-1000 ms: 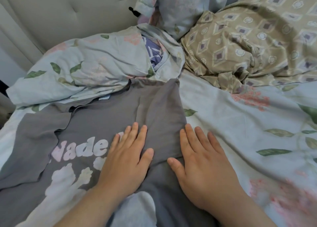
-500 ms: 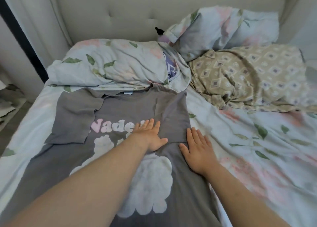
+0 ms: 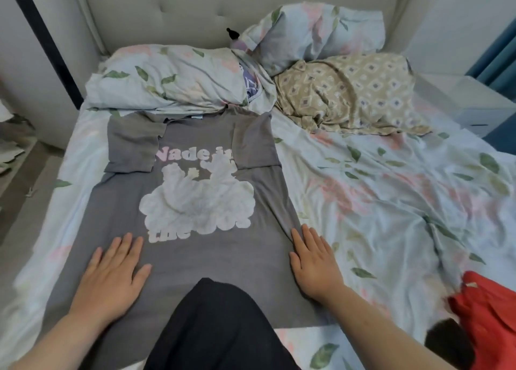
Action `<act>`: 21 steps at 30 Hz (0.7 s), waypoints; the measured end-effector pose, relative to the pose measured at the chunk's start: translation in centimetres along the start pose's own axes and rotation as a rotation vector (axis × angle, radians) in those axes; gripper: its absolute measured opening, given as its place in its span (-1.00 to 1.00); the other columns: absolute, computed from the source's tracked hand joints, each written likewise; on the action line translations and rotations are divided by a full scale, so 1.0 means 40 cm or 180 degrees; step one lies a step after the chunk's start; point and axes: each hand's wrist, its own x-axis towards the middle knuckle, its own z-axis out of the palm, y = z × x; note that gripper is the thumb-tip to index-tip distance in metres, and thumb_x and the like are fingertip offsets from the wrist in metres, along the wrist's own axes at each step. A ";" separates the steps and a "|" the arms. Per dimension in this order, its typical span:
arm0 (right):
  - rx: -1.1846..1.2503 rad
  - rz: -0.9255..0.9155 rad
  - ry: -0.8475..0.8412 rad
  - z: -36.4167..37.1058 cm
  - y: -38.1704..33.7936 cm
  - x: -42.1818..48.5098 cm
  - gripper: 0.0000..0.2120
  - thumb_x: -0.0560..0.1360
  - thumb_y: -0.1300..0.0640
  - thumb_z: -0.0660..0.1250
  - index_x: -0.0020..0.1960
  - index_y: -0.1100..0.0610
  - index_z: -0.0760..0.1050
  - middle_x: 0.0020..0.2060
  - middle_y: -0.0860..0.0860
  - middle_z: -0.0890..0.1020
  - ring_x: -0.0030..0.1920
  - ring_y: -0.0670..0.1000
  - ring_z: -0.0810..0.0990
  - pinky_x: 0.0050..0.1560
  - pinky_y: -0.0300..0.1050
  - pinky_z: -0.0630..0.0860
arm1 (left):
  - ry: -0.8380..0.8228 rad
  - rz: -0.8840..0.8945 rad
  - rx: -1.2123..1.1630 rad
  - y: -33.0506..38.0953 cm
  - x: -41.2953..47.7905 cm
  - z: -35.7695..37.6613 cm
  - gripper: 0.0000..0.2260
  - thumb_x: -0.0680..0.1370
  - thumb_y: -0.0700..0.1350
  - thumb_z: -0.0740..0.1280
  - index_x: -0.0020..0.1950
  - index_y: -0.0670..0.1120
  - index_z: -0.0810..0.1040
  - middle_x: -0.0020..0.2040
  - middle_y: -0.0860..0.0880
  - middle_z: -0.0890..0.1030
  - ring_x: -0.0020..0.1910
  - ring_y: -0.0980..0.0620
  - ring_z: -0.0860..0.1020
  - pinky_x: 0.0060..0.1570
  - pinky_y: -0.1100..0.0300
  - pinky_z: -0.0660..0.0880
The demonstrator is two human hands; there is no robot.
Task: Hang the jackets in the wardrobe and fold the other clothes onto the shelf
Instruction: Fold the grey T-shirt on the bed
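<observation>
A big grey T-shirt (image 3: 212, 260) with a white cloud picture and pale letters lies flat on the bed (image 3: 47, 258), front side up, on the flowery sheet (image 3: 391, 202). Its neck points to the pillows. Its bottom edge is close to the person. Both short sleeves are folded in over the front, and their edges reach the top line of letters.

The left hand (image 3: 111, 277) lies flat on the lower left part of the grey T-shirt, just below and to the left of the picture. Its fingers are straight and spread a little. Its grip is wide and holds nothing.

The right hand (image 3: 314, 266) lies flat at the right edge of the shirt. Its thumb is on the grey cloth, and its fingers lie along the edge where the shirt meets the sheet. Its grip is wide too and holds nothing.

A black cloth (image 3: 217, 327) covers the middle of the shirt's bottom edge, between the two arms. A red cloth (image 3: 488, 313) lies on the sheet at the right, well apart from the shirt.

At the top of the bed a flowery pillow (image 3: 173, 82) touches the shirt's neck. A second flowery pillow (image 3: 315, 31) leans on the padded headboard (image 3: 181, 14). A tan blanket (image 3: 349, 93) with little diamond shapes lies crumpled beside the pillows.
</observation>
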 end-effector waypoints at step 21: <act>0.3550 0.1328 0.0344 -0.119 0.012 -0.275 -0.91 0.54 0.34 0.22 -0.03 0.19 0.45 -0.31 0.16 0.62 -0.38 0.03 0.56 -0.37 -0.11 0.49 | 0.0324 -0.1732 -0.1654 -0.275 -0.221 0.033 -0.79 0.51 -0.19 0.36 -0.32 -0.17 0.50 -0.46 -0.12 0.54 -0.44 -0.12 0.53 -0.39 0.04 0.50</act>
